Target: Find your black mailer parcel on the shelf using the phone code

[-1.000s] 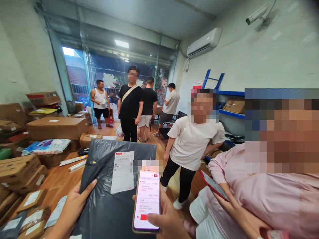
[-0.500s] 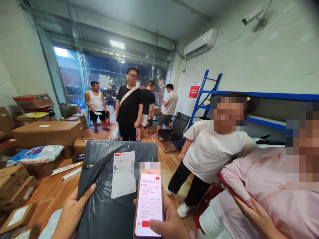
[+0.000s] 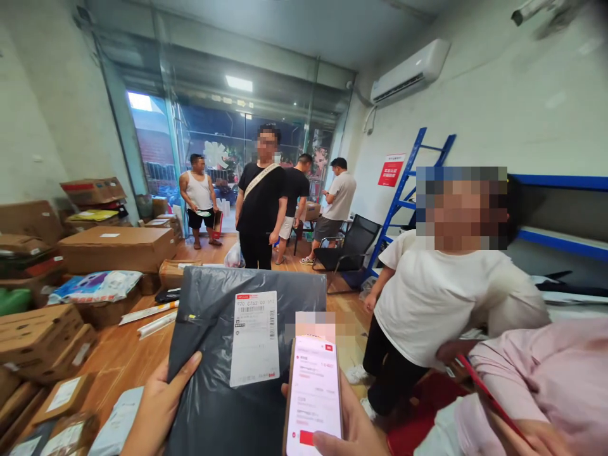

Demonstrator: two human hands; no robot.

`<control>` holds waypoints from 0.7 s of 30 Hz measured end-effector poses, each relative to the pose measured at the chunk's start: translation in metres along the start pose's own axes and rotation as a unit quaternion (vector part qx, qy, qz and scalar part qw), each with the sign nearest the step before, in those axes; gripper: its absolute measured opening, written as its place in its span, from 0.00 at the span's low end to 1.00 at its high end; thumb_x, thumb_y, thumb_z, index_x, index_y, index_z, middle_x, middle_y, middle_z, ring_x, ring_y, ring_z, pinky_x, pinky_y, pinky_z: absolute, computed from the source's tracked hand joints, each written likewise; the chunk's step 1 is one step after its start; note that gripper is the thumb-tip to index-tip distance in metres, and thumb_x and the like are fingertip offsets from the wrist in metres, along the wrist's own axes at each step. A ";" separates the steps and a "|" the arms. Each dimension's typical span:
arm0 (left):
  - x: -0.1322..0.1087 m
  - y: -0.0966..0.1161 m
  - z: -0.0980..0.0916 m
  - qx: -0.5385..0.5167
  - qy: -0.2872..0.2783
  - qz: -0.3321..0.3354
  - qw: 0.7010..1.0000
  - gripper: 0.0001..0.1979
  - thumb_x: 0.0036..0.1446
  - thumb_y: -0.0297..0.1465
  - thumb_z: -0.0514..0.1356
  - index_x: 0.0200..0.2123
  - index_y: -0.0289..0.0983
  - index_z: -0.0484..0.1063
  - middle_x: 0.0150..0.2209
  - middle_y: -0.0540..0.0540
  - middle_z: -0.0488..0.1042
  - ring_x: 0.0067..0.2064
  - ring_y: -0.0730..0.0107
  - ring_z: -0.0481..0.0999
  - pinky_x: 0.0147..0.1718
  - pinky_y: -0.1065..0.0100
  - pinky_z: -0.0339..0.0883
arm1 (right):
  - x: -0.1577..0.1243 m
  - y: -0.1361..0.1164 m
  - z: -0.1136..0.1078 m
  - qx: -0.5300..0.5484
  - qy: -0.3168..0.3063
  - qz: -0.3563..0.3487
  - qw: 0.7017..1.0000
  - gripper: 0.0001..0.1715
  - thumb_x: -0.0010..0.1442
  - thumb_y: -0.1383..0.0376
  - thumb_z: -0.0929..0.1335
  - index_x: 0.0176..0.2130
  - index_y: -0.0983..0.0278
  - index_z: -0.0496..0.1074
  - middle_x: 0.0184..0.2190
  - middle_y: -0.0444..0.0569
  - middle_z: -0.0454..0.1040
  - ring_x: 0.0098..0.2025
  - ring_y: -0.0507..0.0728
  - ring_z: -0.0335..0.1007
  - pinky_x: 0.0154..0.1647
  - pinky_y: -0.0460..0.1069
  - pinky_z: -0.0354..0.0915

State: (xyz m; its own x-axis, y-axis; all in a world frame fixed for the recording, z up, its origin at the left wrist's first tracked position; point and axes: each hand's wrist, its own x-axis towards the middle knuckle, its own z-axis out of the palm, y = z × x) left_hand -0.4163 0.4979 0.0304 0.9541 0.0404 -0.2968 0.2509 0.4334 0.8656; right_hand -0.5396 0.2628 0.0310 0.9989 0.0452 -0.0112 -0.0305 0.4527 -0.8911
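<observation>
My left hand (image 3: 164, 402) grips the left edge of a flat parcel (image 3: 209, 399) wrapped in dark grey plastic, thumb on its front. A white shipping label (image 3: 255, 348) with barcodes is stuck on the parcel, facing me. In front of the parcel's lower right corner, my right hand (image 3: 354, 421) is wrapped round a smartphone (image 3: 313, 389). The phone is upright with its screen lit, and my right thumb lies over a red button near the bottom. Part of the parcel is hidden behind the phone.
Cardboard boxes (image 3: 118, 250) and bagged parcels (image 3: 95, 288) are piled along the left. A person in a white shirt (image 3: 441, 285) stands close on the right, beside another in pink (image 3: 560, 373). Several people stand near the glass front. A black chair (image 3: 349, 247) and blue shelving (image 3: 551, 240) are behind.
The view has turned slightly left, so most things appear farther right. The parcel and phone stay in my hands. The person in pink has shifted toward the right edge.
</observation>
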 end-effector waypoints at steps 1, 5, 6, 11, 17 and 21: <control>0.001 0.000 0.001 0.001 0.001 -0.001 1.000 0.38 0.22 0.40 0.73 0.44 0.38 0.71 0.29 0.47 0.79 0.31 0.54 0.78 0.21 0.69 0.72 | 0.000 -0.001 0.000 0.004 0.004 -0.001 1.000 0.56 0.34 0.57 0.77 0.55 0.62 0.48 0.51 0.63 0.70 0.49 0.64 0.70 0.45 0.56 0.66; 0.002 0.003 0.008 -0.002 -0.004 -0.014 1.000 0.40 0.20 0.41 0.74 0.42 0.37 0.71 0.27 0.46 0.79 0.27 0.57 0.77 0.17 0.70 0.70 | 0.001 -0.005 0.001 0.021 0.045 -0.002 0.999 0.59 0.33 0.57 0.77 0.55 0.65 0.46 0.50 0.66 0.71 0.46 0.65 0.72 0.43 0.56 0.68; 0.002 0.003 0.010 -0.006 -0.003 -0.014 1.000 0.39 0.19 0.40 0.74 0.42 0.36 0.71 0.27 0.46 0.79 0.26 0.59 0.77 0.17 0.71 0.69 | 0.001 -0.005 0.001 0.018 0.049 -0.001 0.999 0.59 0.33 0.57 0.77 0.55 0.65 0.46 0.50 0.66 0.71 0.45 0.65 0.73 0.42 0.56 0.68; 0.006 0.004 0.015 -0.014 -0.007 -0.011 1.000 0.37 0.19 0.40 0.74 0.39 0.37 0.71 0.31 0.47 0.79 0.28 0.61 0.77 0.20 0.72 0.71 | 0.007 -0.005 -0.004 0.002 0.028 -0.007 1.000 0.59 0.35 0.57 0.77 0.56 0.64 0.44 0.52 0.67 0.69 0.50 0.65 0.70 0.46 0.57 0.67; 0.021 0.003 0.014 0.027 0.007 -0.018 0.999 0.37 0.16 0.41 0.74 0.37 0.39 0.72 0.27 0.51 0.79 0.28 0.59 0.77 0.22 0.71 0.72 | 0.014 -0.006 0.005 0.038 0.083 -0.014 0.996 0.57 0.35 0.63 0.77 0.57 0.62 0.46 0.49 0.62 0.72 0.47 0.65 0.72 0.44 0.58 0.67; 0.030 0.005 0.014 0.073 0.038 -0.010 0.997 0.35 0.13 0.43 0.73 0.33 0.41 0.72 0.24 0.52 0.78 0.24 0.58 0.76 0.20 0.67 0.72 | 0.022 -0.008 0.009 0.028 0.068 -0.029 0.997 0.55 0.36 0.64 0.76 0.57 0.63 0.48 0.49 0.62 0.73 0.48 0.65 0.71 0.43 0.57 0.67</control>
State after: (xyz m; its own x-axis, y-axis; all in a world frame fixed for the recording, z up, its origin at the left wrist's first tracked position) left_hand -0.3837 0.4889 0.0312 0.9351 0.1043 -0.3387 0.2954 0.2989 0.9074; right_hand -0.5180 0.2681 0.0421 0.9945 -0.1016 -0.0243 0.0300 0.5009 -0.8650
